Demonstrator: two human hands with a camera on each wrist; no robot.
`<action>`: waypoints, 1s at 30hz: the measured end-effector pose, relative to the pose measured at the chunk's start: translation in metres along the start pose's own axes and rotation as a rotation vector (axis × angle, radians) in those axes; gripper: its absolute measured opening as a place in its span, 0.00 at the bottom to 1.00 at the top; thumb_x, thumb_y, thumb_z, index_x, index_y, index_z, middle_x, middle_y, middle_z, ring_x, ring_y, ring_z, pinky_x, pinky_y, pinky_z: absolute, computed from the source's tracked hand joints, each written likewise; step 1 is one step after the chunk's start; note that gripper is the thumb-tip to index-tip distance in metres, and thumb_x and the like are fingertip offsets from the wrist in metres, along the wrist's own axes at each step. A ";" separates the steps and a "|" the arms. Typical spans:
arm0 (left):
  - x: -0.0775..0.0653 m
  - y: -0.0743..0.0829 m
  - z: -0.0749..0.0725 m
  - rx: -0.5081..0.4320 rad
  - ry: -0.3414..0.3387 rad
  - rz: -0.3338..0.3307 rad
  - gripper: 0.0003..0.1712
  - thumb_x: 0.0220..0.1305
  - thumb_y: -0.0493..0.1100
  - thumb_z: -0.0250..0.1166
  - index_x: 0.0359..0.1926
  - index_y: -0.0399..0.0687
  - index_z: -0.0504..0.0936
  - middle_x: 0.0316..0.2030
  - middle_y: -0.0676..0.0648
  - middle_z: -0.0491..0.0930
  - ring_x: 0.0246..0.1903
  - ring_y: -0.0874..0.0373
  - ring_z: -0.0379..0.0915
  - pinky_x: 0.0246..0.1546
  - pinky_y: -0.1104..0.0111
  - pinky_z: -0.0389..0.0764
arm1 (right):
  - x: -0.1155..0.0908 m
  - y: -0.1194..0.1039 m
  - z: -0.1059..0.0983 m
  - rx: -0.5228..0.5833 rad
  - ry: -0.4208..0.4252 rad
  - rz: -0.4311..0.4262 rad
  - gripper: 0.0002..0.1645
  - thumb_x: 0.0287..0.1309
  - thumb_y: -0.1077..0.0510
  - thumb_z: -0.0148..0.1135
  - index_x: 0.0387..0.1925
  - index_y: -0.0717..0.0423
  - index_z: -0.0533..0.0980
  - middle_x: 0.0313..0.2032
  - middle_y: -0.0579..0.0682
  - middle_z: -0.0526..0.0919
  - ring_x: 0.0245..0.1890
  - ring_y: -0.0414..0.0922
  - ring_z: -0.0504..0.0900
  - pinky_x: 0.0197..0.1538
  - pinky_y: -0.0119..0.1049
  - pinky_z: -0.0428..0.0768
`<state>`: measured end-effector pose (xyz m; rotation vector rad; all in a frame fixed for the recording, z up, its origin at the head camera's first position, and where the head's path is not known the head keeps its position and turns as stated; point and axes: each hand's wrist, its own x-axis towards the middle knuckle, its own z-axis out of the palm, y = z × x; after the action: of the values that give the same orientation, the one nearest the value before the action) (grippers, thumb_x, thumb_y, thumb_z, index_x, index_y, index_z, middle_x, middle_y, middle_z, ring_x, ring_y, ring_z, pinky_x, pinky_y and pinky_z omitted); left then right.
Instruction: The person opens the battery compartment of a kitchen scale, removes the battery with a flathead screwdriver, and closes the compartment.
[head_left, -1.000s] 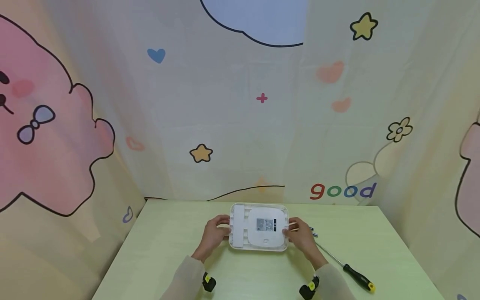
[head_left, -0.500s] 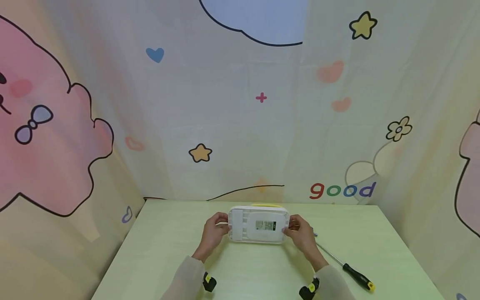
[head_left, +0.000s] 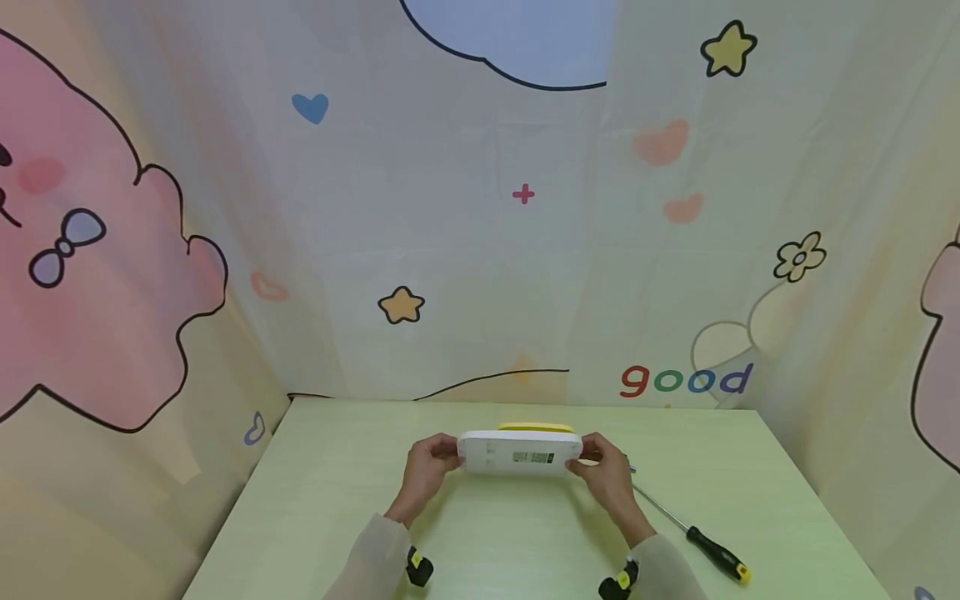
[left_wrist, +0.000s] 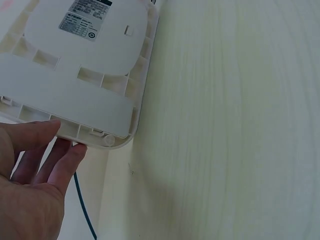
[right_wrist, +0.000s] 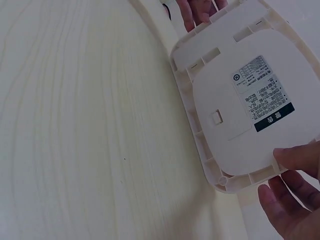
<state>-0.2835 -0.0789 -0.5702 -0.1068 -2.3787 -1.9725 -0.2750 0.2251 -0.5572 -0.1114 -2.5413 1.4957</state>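
Note:
A flat white plastic device [head_left: 480, 457] with rounded corners is held up over the table by both hands. It stands tilted, its ribbed underside turned towards me, with a printed label [right_wrist: 262, 92] on it. A yellow part [head_left: 536, 427] shows beyond its upper edge. My left hand [head_left: 426, 468] pinches the left end, thumb on the underside rim and fingers behind. At the opposite end my right hand [head_left: 609, 475] grips in the same manner, its thumb [right_wrist: 295, 157] near the rounded panel. The device's far face is mostly hidden.
On the pale table [head_left: 337, 500], right of my right hand, lies a screwdriver [head_left: 716, 554] with a black and yellow handle. Its shaft points towards a small metallic piece [head_left: 632, 469], partly hidden by that hand. A printed curtain [head_left: 465, 250] hangs behind the table.
The device has tipped, so its underside appears much narrower in the head view. The yellow part has come into view over its upper edge. Both hands keep hold of the ends.

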 end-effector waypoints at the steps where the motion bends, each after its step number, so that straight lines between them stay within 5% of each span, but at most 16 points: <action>1: 0.000 0.000 0.000 0.003 0.006 0.001 0.09 0.57 0.30 0.68 0.40 0.42 0.85 0.41 0.44 0.87 0.41 0.55 0.82 0.43 0.63 0.85 | -0.001 0.000 0.000 0.004 0.005 -0.006 0.17 0.47 0.65 0.74 0.41 0.56 0.80 0.42 0.56 0.87 0.46 0.52 0.84 0.47 0.45 0.84; 13: -0.003 -0.004 0.008 -0.039 0.071 0.003 0.08 0.56 0.25 0.67 0.38 0.33 0.86 0.39 0.37 0.86 0.40 0.57 0.84 0.40 0.68 0.86 | -0.008 0.005 -0.002 0.094 0.012 -0.007 0.11 0.50 0.70 0.69 0.38 0.61 0.83 0.46 0.65 0.85 0.38 0.53 0.89 0.35 0.33 0.85; 19: -0.007 -0.005 0.010 0.046 0.123 0.014 0.06 0.55 0.27 0.69 0.35 0.38 0.87 0.34 0.40 0.87 0.35 0.57 0.83 0.35 0.69 0.85 | -0.011 0.007 0.001 0.103 0.007 0.005 0.11 0.51 0.72 0.67 0.39 0.66 0.82 0.43 0.66 0.85 0.38 0.51 0.88 0.37 0.31 0.85; 30: -0.010 -0.012 0.008 0.073 0.087 -0.100 0.12 0.65 0.34 0.60 0.47 0.34 0.85 0.45 0.37 0.85 0.43 0.53 0.83 0.40 0.68 0.85 | -0.018 0.013 0.001 0.049 -0.026 0.017 0.13 0.51 0.73 0.63 0.40 0.66 0.83 0.45 0.65 0.85 0.42 0.55 0.88 0.37 0.35 0.86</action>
<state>-0.2746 -0.0738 -0.5838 0.1003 -2.4416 -1.8848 -0.2582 0.2277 -0.5714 -0.1082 -2.5274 1.5749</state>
